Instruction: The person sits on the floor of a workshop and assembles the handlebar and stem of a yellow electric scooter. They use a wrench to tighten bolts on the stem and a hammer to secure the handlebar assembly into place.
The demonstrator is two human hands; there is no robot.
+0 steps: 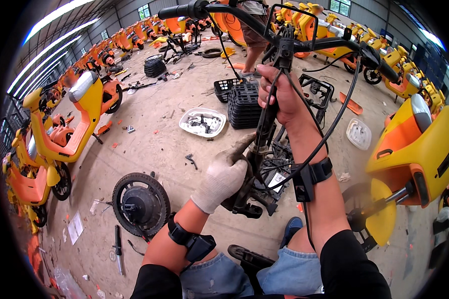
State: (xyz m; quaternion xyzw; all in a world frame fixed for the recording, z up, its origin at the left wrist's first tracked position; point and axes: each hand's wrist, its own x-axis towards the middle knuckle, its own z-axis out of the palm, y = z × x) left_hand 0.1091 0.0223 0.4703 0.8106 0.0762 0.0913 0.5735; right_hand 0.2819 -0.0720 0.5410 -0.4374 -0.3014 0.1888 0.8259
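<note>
In front of me stands a bare black scooter frame [242, 199] with its steering stem [269, 117] upright and a black handlebar [234, 10] on top. Bare and closed, my right hand [280, 94] grips the stem just below the handlebar clamp, with black cables [329, 134] running past the fingers and forearm. Lower down, my left hand [222, 174] wears a white glove with dirty fingertips. It closes around the neck of the frame, the index finger stretched along the tube; its other fingertips are partly hidden.
A hub-motor wheel [140, 204] lies at left beside a shock absorber [117, 246]. Beyond are a white tray of small parts [202, 122], stacked black baskets [244, 105] and a second white tray [358, 133]. Yellow-orange scooters [65, 122] stand around; another person's leg [254, 52] shows ahead.
</note>
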